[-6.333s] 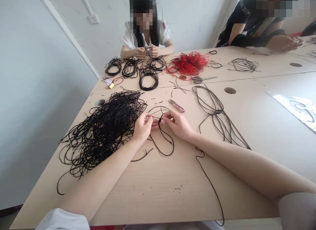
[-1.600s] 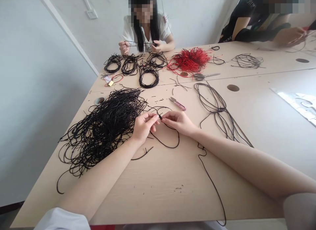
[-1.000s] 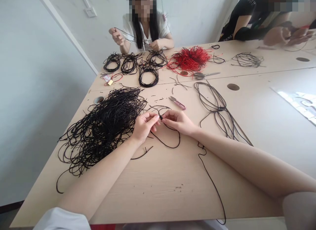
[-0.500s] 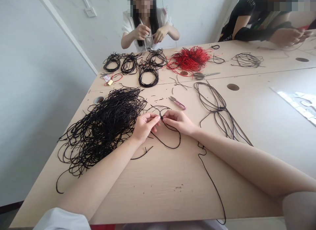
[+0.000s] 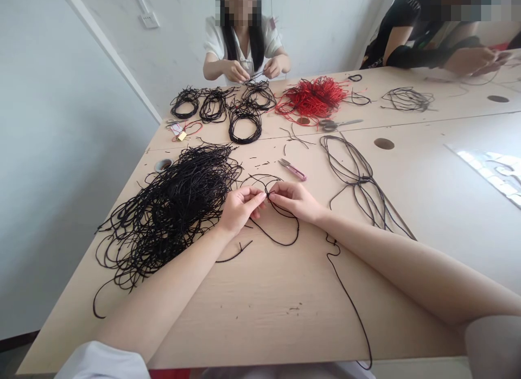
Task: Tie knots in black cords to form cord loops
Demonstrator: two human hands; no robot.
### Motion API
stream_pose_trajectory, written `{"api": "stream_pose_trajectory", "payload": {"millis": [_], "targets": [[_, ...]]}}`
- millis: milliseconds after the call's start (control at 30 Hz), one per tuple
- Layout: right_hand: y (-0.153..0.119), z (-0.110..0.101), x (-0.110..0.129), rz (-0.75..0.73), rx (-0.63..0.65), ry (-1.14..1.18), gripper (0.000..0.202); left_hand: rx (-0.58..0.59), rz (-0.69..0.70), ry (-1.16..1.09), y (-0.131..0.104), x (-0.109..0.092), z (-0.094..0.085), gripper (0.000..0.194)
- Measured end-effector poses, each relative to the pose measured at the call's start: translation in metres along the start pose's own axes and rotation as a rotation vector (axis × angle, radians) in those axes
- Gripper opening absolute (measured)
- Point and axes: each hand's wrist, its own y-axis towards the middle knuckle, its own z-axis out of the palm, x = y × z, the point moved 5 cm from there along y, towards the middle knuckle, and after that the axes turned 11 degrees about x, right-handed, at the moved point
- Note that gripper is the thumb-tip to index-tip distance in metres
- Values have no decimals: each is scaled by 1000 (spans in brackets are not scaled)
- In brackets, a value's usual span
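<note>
My left hand point(image 5: 244, 206) and right hand point(image 5: 295, 201) pinch the black cord loop point(image 5: 284, 245) well in from the table's point(image 5: 228, 319) near edge; they have drawn closer, mostly covering its knot point(image 5: 267, 193).

matt textile cord point(image 5: 285, 245), smooth wood-look tabletop point(image 5: 277, 281)

Pale wood-toned table point(image 5: 244, 319), seam running across it, round cut-out point(image 5: 383, 144) at right. Near left: large tangled heap of black cords point(image 5: 179, 197). Centre: black cord loop point(image 5: 284, 245), lower bend apparently resting on the surface; pink-handled snips point(image 5: 293, 170) just beyond. Right: knotted bundle of black cord point(image 5: 364, 179); a loose black strand point(image 5: 347, 290) trails over the near edge. Far half: four black coils point(image 5: 245, 141), red cord pile point(image 5: 317, 96), dark-handled scissors point(image 5: 329, 126). Small dark clippings point(image 5: 293, 308) scattered near front.
</note>
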Motion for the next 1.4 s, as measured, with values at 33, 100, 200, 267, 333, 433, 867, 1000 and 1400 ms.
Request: {"api": "stream_pose_trajectory", "payload": {"millis": [33, 100, 200, 267, 333, 433, 867, 1000, 1400], "targets": [[0, 0, 0, -3, -5, 3, 21, -3, 0, 3, 0, 0, 0, 24], [-1, -1, 0, -13, -34, 13, 22, -2, -2, 11, 0, 0, 0, 24], [-1, -2, 0, -21, -107, 17, 23, 12, -2, 30, 0, -1, 2, 24], [-2, -3, 0, -17, -143, 3, 24, 8, 4, 33, 0, -1, 3, 24], [-2, -3, 1, -15, -164, -3, 24, -31, 26, 18, 0, -2, 1, 22], [-3, -5, 2, 0, -192, -5, 25, -163, 97, -3, -3, -6, -6, 20], [-2, -3, -1, -11, -199, -76, 20, -121, 49, 240, -3, -1, -1, 26], [-2, -1, 2, -1, -193, -100, 16, -131, 50, 281, -3, -3, -3, 22], [-7, -5, 12, -88, -359, -272, 10, -90, 21, 58, 3, 8, -6, 26]]}}
